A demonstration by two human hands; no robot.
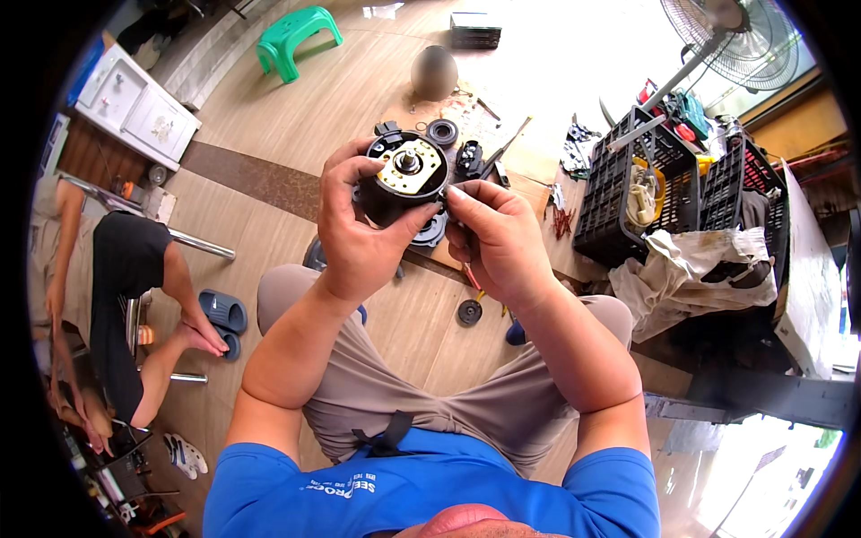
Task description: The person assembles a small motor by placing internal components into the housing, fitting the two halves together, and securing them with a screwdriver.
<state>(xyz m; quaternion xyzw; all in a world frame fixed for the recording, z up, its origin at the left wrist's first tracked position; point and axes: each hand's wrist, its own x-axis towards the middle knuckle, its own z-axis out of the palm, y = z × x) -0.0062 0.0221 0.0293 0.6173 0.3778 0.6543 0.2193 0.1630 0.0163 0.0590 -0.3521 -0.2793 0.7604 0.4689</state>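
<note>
My left hand is wrapped round a black cylindrical motor housing, raised in front of me with its open end up. Inside that end sit a pale metal plate with holes and a shaft standing in its middle. At the housing's right side my right hand is closed, thumb and forefinger pinched at the rim; whatever they grip is hidden. Below the housing shows part of a grey metal piece. A black ring-shaped part lies just beyond it.
Black parts and several tools lie on a board ahead. Black crates and a fan stand to the right. A green stool is far left. Someone sits at left, a bare foot near slippers.
</note>
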